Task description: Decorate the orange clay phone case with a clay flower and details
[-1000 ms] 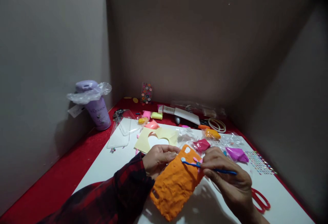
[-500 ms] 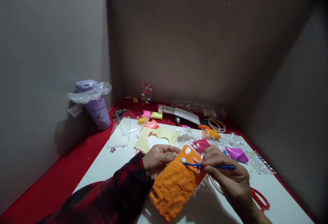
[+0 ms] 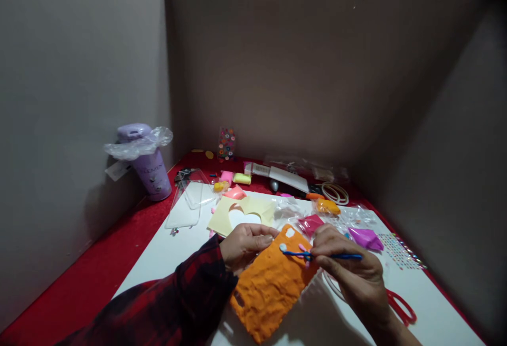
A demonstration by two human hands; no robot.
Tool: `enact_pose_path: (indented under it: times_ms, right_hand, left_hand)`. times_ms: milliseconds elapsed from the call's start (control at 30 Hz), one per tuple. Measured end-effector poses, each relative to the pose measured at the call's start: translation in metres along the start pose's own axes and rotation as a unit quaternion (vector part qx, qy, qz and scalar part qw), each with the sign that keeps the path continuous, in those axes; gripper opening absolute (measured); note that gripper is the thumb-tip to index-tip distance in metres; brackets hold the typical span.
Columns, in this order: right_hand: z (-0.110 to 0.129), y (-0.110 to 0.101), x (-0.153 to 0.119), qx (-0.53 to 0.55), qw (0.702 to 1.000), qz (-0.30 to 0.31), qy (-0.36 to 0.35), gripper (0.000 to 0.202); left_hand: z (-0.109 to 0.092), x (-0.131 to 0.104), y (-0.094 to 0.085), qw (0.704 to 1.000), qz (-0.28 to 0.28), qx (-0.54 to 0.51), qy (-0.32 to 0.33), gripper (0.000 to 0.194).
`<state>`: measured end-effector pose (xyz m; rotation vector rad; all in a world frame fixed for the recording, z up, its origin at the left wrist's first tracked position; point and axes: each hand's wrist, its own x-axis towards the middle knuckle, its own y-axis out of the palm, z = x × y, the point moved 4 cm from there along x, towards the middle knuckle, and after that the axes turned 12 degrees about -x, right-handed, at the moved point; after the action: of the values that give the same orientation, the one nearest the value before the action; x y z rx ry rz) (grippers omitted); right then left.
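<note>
An orange clay-covered phone case (image 3: 269,285) lies tilted on the white sheet (image 3: 174,251) in front of me. My left hand (image 3: 245,245), in a dark red sleeve, grips the case's upper left edge. My right hand (image 3: 350,274) pinches a thin blue tool (image 3: 317,255) and holds its pale tip against the case's top, beside small pink and white clay bits.
Bags of pink, magenta and orange clay (image 3: 364,237) lie just behind the hands. Red scissors (image 3: 402,309) rest at the right. A yellow paper with a heart cutout (image 3: 241,213), a clear case (image 3: 190,203) and a purple cup (image 3: 148,169) sit at the left. Walls close in all round.
My right hand with the blue tool has shifted slightly left and up. The left hand and the orange case have stayed almost still.
</note>
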<state>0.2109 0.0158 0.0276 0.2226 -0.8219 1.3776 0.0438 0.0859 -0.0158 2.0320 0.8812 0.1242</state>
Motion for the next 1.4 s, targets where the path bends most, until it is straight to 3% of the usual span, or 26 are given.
enact_pose_path:
  times_ms: [100,333,667,1400]
  right_hand:
    - [-0.002,0.0,-0.001,0.011,1.0,0.0,0.013,0.011]
    - [-0.008,-0.002,-0.006,0.043,0.995,-0.065,0.057,0.008]
    - [-0.01,0.006,-0.007,0.045,0.996,-0.033,0.075,0.009]
    - [-0.029,0.003,-0.008,0.121,0.982,-0.059,0.134,0.003]
  left_hand:
    - [0.0,0.0,-0.001,1.0,-0.007,-0.001,0.001,0.04]
    - [-0.001,0.0,-0.004,1.0,-0.014,0.012,0.012,0.041]
    - [0.001,0.0,-0.002,1.0,-0.003,0.021,0.017,0.041]
    - [0.001,0.0,-0.003,0.999,-0.022,0.027,0.014,0.044]
